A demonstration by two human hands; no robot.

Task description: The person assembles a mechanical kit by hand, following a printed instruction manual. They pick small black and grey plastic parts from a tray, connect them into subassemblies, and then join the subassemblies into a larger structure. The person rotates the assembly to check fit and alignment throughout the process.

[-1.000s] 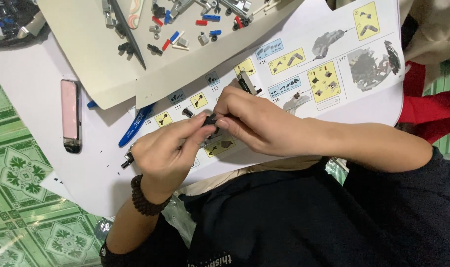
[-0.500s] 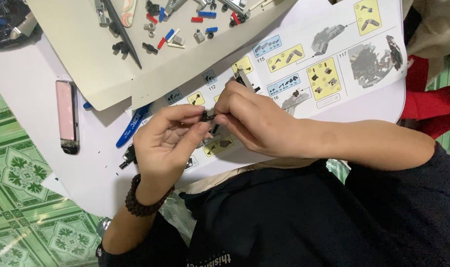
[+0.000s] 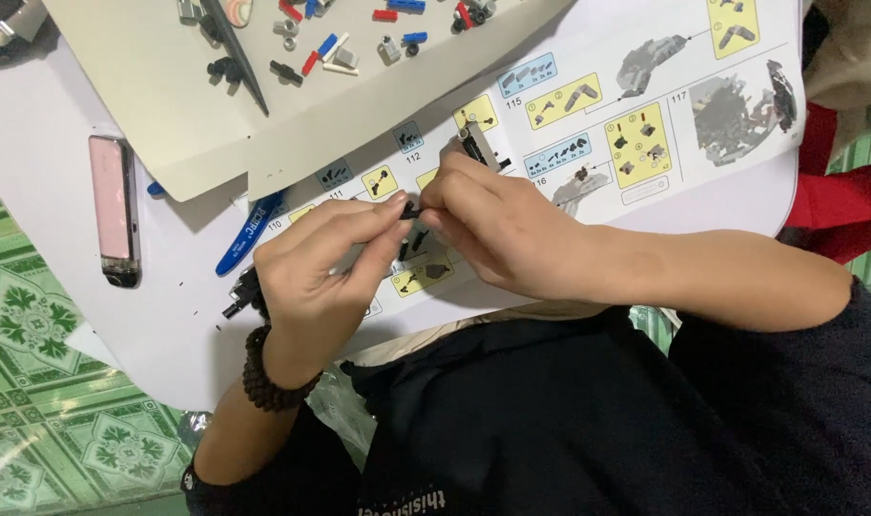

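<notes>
Both hands meet over the instruction booklet (image 3: 646, 124). Left hand (image 3: 316, 277) and right hand (image 3: 498, 225) fingers pinch one small black piece (image 3: 410, 210). Pink phone (image 3: 113, 210) lies well apart.

A white bench (image 3: 63, 287) is filling most of the view, its rounded edge curving toward the lower left. Beneath it, a floor (image 3: 43, 420) of green tiles with pale leaf and scroll patterns is showing at the left and bottom left, and a narrow strip of the same tiling is showing at the far right edge. Soft, even light is falling across the bench, casting only faint shadows on its surface.
</notes>
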